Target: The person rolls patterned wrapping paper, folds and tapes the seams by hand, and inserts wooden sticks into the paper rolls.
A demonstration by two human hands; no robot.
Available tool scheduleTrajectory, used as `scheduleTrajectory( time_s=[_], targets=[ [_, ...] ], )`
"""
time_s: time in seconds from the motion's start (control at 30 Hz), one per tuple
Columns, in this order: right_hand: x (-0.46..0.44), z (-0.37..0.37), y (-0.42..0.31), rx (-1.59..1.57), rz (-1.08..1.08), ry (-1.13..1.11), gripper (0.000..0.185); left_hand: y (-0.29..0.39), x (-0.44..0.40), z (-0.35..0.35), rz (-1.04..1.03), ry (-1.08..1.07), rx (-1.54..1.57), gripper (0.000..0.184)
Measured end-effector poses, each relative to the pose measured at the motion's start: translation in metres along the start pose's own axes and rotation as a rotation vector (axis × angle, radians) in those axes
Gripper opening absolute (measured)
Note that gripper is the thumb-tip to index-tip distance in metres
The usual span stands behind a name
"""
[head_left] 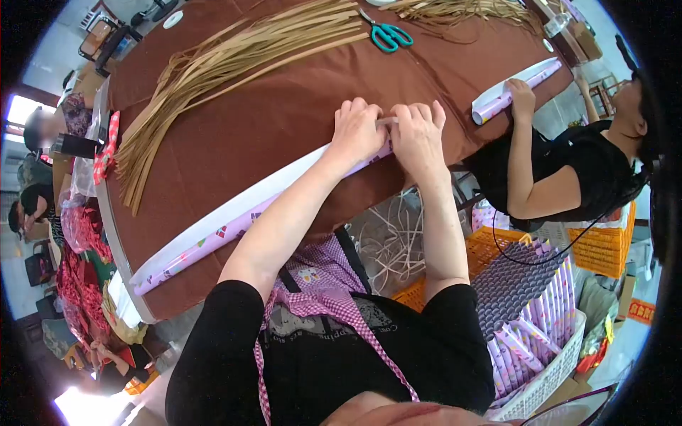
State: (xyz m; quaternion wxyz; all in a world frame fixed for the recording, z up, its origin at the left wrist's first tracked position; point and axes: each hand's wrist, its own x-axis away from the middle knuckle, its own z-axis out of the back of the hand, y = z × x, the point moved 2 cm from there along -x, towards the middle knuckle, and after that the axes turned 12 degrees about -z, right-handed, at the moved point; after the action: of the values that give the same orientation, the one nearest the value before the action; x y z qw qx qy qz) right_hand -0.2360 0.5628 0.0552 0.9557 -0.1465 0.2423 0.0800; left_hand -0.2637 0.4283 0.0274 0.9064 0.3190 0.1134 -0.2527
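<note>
A long roll of lilac printed paper with a white inner side lies slantwise along the near edge of the table. Over its right end, my left hand and my right hand are close together, fingers bent. A short pale strip spans the small gap between them, pinched at either end by my fingertips. Whether the strip is tape or something else I cannot make out. My wrists and fingers partly hide the roll's right end.
Teal-handled scissors and a bundle of flat tan strips lie farther back on the brown tablecloth. At right, a co-worker handles another paper roll. Finished-looking rolls fill a white basket beside me.
</note>
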Motion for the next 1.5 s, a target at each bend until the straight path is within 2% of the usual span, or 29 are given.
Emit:
scheduleTrajectory(
  time_s=[0.07,0.13,0.47,0.67,0.83,1.27,1.5],
  targets=[
    [0.001,0.002,0.006,-0.023,-0.053,-0.029,0.017,0.001,0.001,0.002,0.018,0.004,0.017,0.024],
    [0.001,0.004,0.01,-0.05,-0.06,-0.045,0.016,-0.001,-0.003,0.004,0.061,-0.087,0.067,0.02],
    [0.001,0.004,0.017,-0.075,-0.078,-0.066,0.016,-0.003,-0.004,0.006,0.046,-0.064,0.084,0.018],
    [0.001,0.009,0.013,-0.044,-0.053,-0.079,0.023,-0.006,-0.003,0.005,0.018,-0.037,0.096,0.019],
    [0.002,0.012,0.013,-0.106,-0.062,-0.125,0.014,-0.005,-0.003,0.006,0.012,-0.036,0.13,0.018],
    [0.002,0.003,0.017,-0.118,-0.087,-0.146,0.011,-0.003,-0.003,0.004,-0.053,-0.023,0.165,0.017],
    [0.006,-0.014,0.025,-0.247,0.003,0.018,0.012,-0.006,-0.002,0.004,-0.054,-0.038,0.161,0.016]
  ],
)
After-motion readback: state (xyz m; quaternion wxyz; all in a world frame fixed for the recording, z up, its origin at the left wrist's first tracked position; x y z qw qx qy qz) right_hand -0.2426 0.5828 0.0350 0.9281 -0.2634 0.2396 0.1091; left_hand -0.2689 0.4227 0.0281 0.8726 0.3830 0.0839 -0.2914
